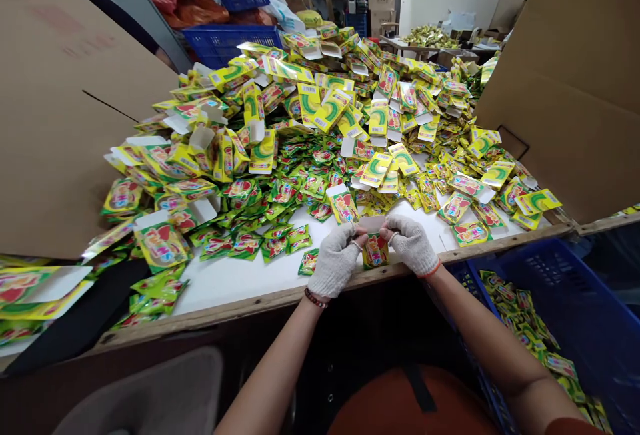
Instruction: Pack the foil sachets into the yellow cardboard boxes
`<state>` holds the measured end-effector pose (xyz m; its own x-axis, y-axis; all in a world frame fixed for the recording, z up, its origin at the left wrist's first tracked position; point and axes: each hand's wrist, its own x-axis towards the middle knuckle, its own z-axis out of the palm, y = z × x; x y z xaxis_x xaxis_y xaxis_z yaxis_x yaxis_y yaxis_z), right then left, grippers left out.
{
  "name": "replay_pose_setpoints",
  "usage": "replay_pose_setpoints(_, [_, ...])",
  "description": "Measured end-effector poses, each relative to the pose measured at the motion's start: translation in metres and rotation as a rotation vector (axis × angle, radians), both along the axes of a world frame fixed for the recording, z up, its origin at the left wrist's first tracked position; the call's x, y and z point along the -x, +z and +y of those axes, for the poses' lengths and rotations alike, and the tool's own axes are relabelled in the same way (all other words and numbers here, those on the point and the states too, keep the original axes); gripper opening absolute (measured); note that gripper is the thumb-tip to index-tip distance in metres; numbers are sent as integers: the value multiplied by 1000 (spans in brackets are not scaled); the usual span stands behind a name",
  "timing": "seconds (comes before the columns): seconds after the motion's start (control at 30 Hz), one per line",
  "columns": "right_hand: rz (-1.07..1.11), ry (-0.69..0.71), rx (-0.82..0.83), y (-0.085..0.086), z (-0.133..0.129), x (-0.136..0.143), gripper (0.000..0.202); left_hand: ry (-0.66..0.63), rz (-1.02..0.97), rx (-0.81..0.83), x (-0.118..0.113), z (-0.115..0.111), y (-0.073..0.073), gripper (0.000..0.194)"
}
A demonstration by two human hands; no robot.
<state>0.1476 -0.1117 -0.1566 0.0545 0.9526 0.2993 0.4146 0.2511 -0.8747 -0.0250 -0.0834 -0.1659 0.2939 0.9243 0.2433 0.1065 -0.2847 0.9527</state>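
Near the table's front edge, a small candy box (375,252) stands between my hands, its white flap up at the top. My left hand (336,258), in a white knitted glove with bare fingertips, pinches the box's left side. On the right side my right hand (413,243), gloved the same way, grips the flap's edge with thumb and finger. A green sachet (309,262) lies just left of my left hand. Behind it rests another box with an open white flap (343,204). Whether anything is inside the held box is hidden.
A large heap of yellow boxes (330,108) covers the back of the white table (210,285). Green sachets (280,188) spread in front of it. Cardboard panels (45,115) flank both sides. Below right stands a blue crate (575,295) holding sachets; another blue crate (233,42) is behind.
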Motion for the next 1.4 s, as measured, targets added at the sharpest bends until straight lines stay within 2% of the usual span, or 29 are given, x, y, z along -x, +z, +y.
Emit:
replay_pose_setpoints(0.1, [189, 13, 18, -2, 7, 3, 26, -29, -168, 114, -2, 4, -2, 38])
replay_pose_setpoints(0.17, [242, 25, 19, -4, 9, 5, 33, -51, -210, 135, -2, 4, -4, 44])
replay_pose_setpoints(0.27, [128, 18, -18, -2, 7, 5, 22, -4, -55, 11, 0, 3, -2, 26])
replay_pose_setpoints(0.37, [90, 33, -34, 2, 4, 4, 24, 34, 24, -62, 1, 3, 6, 28])
replay_pose_setpoints(0.53, [171, 32, 41, 2, 4, 2, 30, -15, 8, 69, 2, 6, 17, 29])
replay_pose_setpoints(0.7, [173, 56, 87, 5, 8, -1, 24, -38, -4, 118, 5, 9, 14, 29])
replay_pose_setpoints(0.93, [152, 82, 123, 13, 12, -2, 27, -66, -26, 149, 5, 12, 12, 33])
replay_pose_setpoints(1.03, [39, 91, 53, 12, 9, -6, 27, -42, 25, 12, 8, 8, 8, 29])
replay_pose_setpoints(1.17, [-133, 185, -155, 5, 0, -17, 26, -1, 95, -436, 15, 1, -6, 17])
replay_pose_setpoints(1.23, [-179, 232, -266, 1, -4, -18, 21, -7, 116, -624, 17, 0, -10, 17])
replay_pose_setpoints(1.3, [-236, 247, -308, -3, -5, -16, 19, -37, 143, -704, 16, -1, -10, 19])
replay_pose_setpoints(1.4, [-210, 186, -229, -5, -4, -11, 15, -74, 159, -626, 17, 1, -7, 18])
